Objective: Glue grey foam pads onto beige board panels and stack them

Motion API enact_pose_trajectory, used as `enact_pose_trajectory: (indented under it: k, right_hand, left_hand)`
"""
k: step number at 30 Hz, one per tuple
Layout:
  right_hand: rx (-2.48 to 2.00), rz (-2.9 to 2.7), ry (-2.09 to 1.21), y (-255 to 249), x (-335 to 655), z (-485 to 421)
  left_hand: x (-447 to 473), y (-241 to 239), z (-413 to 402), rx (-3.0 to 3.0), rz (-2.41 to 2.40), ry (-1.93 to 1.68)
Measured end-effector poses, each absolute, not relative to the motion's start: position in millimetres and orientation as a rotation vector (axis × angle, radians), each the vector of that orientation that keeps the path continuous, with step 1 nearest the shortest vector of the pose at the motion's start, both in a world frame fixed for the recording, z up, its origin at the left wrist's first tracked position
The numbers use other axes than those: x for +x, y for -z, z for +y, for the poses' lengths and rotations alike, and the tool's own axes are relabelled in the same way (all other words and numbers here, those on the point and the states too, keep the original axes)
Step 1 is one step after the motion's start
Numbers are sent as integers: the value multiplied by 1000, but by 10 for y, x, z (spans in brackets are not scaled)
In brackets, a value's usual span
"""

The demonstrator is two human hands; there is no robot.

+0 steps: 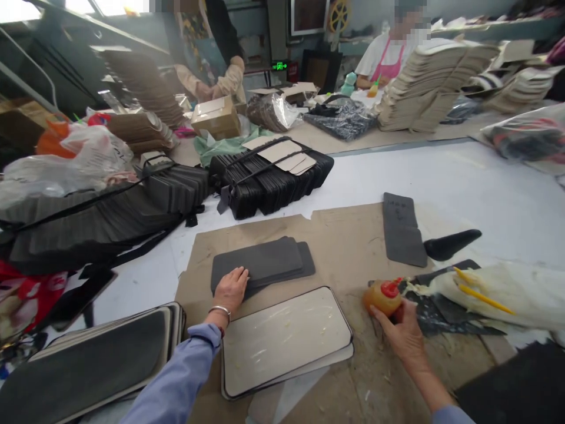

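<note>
My left hand (230, 288) lies flat, fingers stretched, on the near left corner of a small stack of dark grey rectangular pads (265, 263). Just in front of it lies a pale panel with a dark rim (285, 338), smeared with glue streaks. My right hand (404, 333) is closed on a round orange-brown brush handle with a red top (382, 296), its head lying on a glue-stained black sheet (441, 318). All of this rests on a brown cardboard sheet (348, 241).
A single dark pad (402, 228) and a black shoe-shaped piece (452, 244) lie to the right. White material with yellow sticks (494, 291) sits near right. A stack of rimmed panels (97, 359) lies near left, strapped black bundles (269, 176) behind. Two people work at the far table.
</note>
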State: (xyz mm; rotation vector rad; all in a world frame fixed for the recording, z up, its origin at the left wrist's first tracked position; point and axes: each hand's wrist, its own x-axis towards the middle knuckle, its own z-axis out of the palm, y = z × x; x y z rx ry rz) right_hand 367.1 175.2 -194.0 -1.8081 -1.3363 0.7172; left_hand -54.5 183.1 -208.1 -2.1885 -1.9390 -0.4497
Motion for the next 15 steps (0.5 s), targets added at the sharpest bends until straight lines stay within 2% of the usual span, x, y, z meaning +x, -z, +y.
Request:
enact_pose_trajectory:
  k: [6, 15]
  right_hand:
    - [-2105, -1364, -574, 1879, 3710, 1652]
    - [-2040, -1365, -659, 1784, 3845, 1248]
  left_hand:
    - [-557, 1985, 1877, -2253, -1863, 383]
    - [-605, 1858, 1875, -2370, -1866, 176]
